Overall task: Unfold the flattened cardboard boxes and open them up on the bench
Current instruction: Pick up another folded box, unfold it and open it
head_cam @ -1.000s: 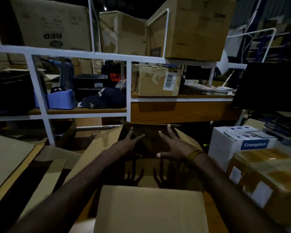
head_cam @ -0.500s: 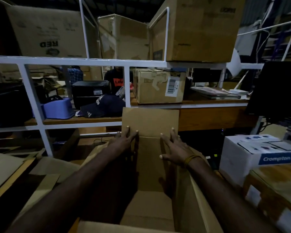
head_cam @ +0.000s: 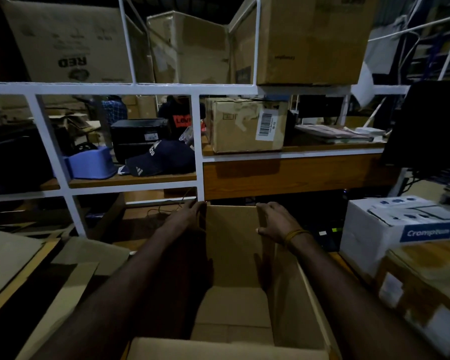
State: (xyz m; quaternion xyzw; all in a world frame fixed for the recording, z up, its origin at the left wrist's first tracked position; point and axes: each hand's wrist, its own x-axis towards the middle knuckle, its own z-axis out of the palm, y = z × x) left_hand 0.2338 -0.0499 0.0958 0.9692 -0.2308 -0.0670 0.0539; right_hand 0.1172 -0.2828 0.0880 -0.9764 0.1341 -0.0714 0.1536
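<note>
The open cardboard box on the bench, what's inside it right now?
Inside the open cardboard box only its own bottom flaps show. The left forearm covers the left inner wall, and the near flap hides the near floor.

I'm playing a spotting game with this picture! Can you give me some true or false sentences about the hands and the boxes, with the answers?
1. Both hands grip the far wall of the open cardboard box. True: the left hand and the right hand hold its top corners.
2. A red cap lies on the shelf. False: the cap is dark blue.
3. A white box stands to the right. True.
4. The right wrist is bare. False: it wears a yellowish band.
5. The box with the barcode label lies flattened. False: it stands closed.
</note>
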